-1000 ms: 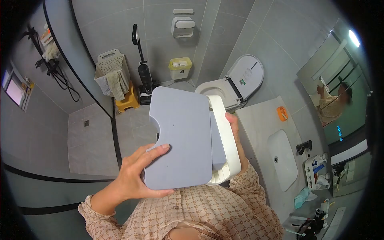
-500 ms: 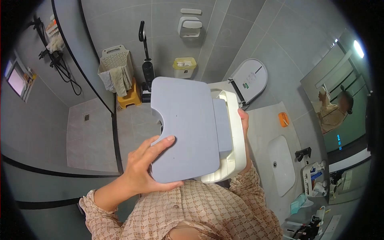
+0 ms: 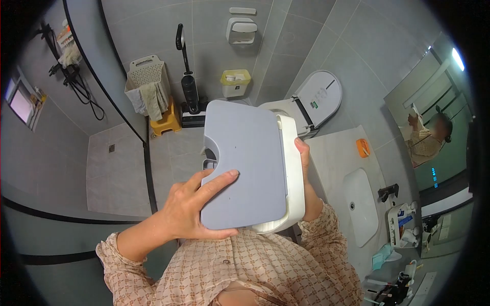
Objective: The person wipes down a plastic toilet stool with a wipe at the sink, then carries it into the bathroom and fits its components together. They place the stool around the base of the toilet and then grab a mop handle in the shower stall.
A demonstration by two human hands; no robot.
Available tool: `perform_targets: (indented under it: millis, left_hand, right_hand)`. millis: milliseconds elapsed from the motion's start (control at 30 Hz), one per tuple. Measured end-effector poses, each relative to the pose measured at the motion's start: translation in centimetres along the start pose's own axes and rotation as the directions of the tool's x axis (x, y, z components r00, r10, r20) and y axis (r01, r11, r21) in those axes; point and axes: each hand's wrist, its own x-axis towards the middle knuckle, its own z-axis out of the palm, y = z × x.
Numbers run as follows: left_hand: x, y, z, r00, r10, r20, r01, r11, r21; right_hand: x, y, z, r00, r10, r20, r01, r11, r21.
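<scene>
Both hands hold a plastic footstool [image 3: 247, 168] in front of my chest. It has a flat grey panel with a curved notch in its left edge, and a white frame [image 3: 295, 168] shows along its right side. My left hand [image 3: 196, 204] grips the lower left corner, with the thumb on the panel's face and the other fingers around the edge. On the right, my right hand [image 3: 305, 163] clasps the white frame; its thumb shows at the rim, while most of its fingers are hidden behind. Part of a grey underside piece shows through the notch.
A toilet [image 3: 319, 97] with raised lid and a counter with a sink [image 3: 360, 209] stand on the right. Ahead are a laundry basket [image 3: 148, 76] on a yellow stool [image 3: 166, 122], a floor cleaner [image 3: 190, 92] and a bin [image 3: 235, 84]. A glass shower partition [image 3: 109, 66] is at left.
The grey panel and white frame have come closer together, and the inner grey part between them is now covered. My right hand has moved slightly left, my left hand slightly right.
</scene>
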Motion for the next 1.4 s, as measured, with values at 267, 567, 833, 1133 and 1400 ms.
perform_targets:
  millis: [267, 567, 833, 1133, 1400]
  left_hand:
    - [-1.3, -4.9, 1.2, 0.747, -0.656, 0.11, 0.478, 0.414, -0.774]
    - [-1.1, -4.7, 1.6, 0.728, -0.682, 0.072, 0.547, 0.513, -0.662]
    - [-2.1, -4.7, -0.1, 0.674, -0.735, 0.079, 0.541, 0.417, -0.731]
    - [-1.9, -5.2, -1.1, 0.659, -0.746, 0.091, 0.53, 0.375, -0.76]
    - [-2.6, -11.1, -0.5, 0.624, -0.768, 0.143, 0.616, 0.372, -0.694]
  right_hand:
    - [0.8, 1.1, -0.3, 0.983, -0.149, -0.105, 0.12, 0.963, -0.243]
    - [2.3, 3.4, 2.9, 0.998, -0.059, -0.027, 0.057, 0.995, -0.08]
    - [3.4, 4.2, 5.3, 0.997, -0.029, 0.073, 0.033, 0.998, -0.049]
    - [3.8, 4.1, 6.5, 0.997, -0.042, 0.057, 0.042, 0.999, -0.008]
    - [5.8, 4.0, 3.6, 0.995, -0.081, -0.058, 0.071, 0.985, -0.155]
